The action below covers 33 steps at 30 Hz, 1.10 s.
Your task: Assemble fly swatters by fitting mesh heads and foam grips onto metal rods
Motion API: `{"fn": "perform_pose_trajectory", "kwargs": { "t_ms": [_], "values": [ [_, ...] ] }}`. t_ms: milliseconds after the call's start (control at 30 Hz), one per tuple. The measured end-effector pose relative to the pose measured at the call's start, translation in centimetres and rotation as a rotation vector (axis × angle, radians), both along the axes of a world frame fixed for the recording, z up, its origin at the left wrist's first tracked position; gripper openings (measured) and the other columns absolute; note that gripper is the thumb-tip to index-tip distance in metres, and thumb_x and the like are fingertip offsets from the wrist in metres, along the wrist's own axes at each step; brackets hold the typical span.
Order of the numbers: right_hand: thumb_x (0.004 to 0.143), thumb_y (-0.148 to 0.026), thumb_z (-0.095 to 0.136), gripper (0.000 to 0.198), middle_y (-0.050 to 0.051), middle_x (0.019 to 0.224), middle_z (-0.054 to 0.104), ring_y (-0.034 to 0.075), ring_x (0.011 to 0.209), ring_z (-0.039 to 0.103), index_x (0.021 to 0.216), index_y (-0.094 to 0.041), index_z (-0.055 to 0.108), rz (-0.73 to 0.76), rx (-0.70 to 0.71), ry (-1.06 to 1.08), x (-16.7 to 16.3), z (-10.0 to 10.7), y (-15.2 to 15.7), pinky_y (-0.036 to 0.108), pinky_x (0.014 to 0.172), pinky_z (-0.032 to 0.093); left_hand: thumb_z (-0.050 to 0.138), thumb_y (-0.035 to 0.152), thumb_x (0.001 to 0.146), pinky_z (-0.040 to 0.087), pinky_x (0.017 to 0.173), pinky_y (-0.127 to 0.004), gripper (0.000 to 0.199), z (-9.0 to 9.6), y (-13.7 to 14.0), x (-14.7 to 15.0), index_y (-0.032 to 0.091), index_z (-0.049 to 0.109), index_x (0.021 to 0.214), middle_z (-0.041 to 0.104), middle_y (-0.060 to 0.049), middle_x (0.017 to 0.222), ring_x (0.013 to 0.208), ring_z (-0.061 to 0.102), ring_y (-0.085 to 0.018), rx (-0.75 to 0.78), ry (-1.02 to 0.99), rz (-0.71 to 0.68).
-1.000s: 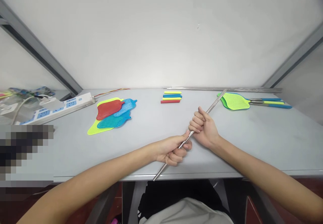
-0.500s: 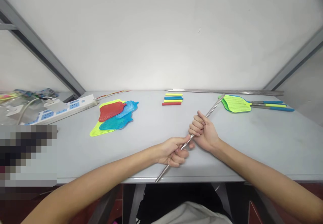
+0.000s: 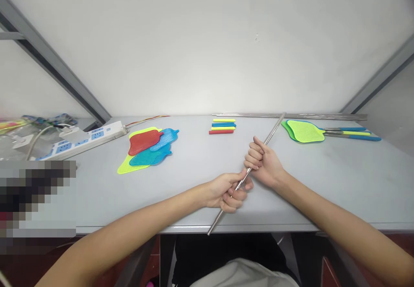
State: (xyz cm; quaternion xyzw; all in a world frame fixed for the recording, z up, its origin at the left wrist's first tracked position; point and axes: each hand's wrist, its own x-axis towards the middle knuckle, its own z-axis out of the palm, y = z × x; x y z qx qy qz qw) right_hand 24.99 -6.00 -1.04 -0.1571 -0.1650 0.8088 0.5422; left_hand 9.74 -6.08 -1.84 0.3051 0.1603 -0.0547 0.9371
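Note:
A thin metal rod (image 3: 273,130) runs slantwise through both hands, its lower end just over the table's front edge and its upper end toward the back. My left hand (image 3: 230,192) grips the rod in its lower part, thumb laid along it. Just above, my right hand (image 3: 262,161) is wrapped round the same rod with the thumb up. The hands nearly touch. Right of the rod's upper end lie fly swatters with a yellow-green head (image 3: 305,131) on top and blue and yellow handles (image 3: 355,133).
Loose swatter heads (image 3: 145,142) in red, blue and yellow lie at the left. Several coloured handle sleeves (image 3: 222,126) sit at the back middle, near long metal rods (image 3: 323,116) along the wall. A white power strip (image 3: 84,140) with cables stands at the far left of the table (image 3: 129,200).
The rod has tilted a little steeper, its lower end shifting right and its upper end rising toward the back. Both hands still hold it, slightly further right in view.

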Motion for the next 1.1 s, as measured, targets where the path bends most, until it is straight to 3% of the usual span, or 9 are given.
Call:
{"fn": "perform_pose_trajectory", "kwargs": {
  "t_ms": [500,1100],
  "values": [
    [0.082,-0.032,0.038,0.040,-0.007,0.041,0.009,0.007,0.034,0.012,0.051,-0.018,0.015,0.075,-0.035,-0.106,0.66,0.51,0.53,0.019,0.034,0.021,0.025,0.051,0.080,0.017,0.030,-0.015,0.039,-0.09,-0.52,0.41,0.018,0.042,0.067,0.027,0.007,0.043,0.032,0.018,-0.005,0.008,-0.027,0.033],
    [0.081,-0.029,0.039,0.039,-0.008,0.042,0.011,0.005,0.033,0.013,0.051,-0.018,0.017,0.038,-0.085,-0.129,0.97,0.45,0.68,0.018,0.031,0.020,0.028,0.049,0.080,0.023,0.043,-0.021,0.038,0.17,-0.62,0.65,0.016,0.042,0.066,0.030,0.005,0.051,0.040,0.027,-0.007,0.070,0.049,0.070]
  ]
}}
